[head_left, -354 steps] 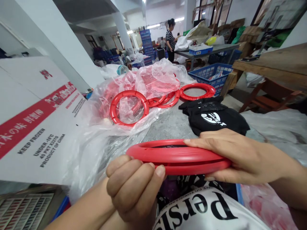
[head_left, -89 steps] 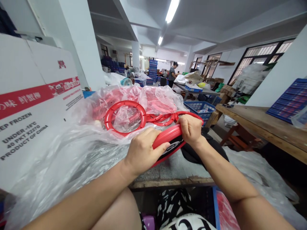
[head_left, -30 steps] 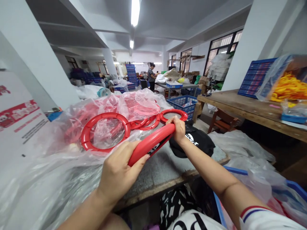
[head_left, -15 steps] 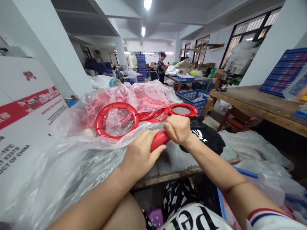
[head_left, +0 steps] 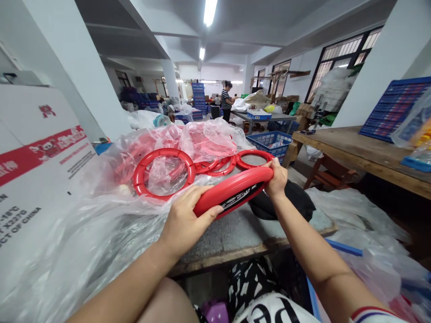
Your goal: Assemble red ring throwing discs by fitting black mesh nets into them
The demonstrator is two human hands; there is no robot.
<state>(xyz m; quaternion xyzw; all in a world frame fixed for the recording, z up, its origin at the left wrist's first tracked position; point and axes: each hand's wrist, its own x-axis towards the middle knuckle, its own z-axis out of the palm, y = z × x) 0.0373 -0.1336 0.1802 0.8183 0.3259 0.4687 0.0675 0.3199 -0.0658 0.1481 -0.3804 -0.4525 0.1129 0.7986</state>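
Note:
I hold a red plastic ring (head_left: 235, 192) with black fabric stretched in it, edge-on above the table. My left hand (head_left: 185, 220) is closed round its near left rim. My right hand (head_left: 278, 178) is closed round its far right rim. Behind it, a single red ring (head_left: 164, 173) lies on clear plastic, and several more red rings (head_left: 232, 163) lie further back. A black fabric piece (head_left: 286, 204) lies on the table under my right forearm.
A large white carton (head_left: 37, 170) with red print stands at the left. Crumpled clear plastic bags (head_left: 101, 233) cover the table's left side. A wooden bench (head_left: 363, 152) and blue baskets (head_left: 271, 142) are at the right. A person (head_left: 226, 99) stands far back.
My hands have slid apart along the ring's rim: half a second ago they were close together, now the right hand grips the far end and more of the ring shows.

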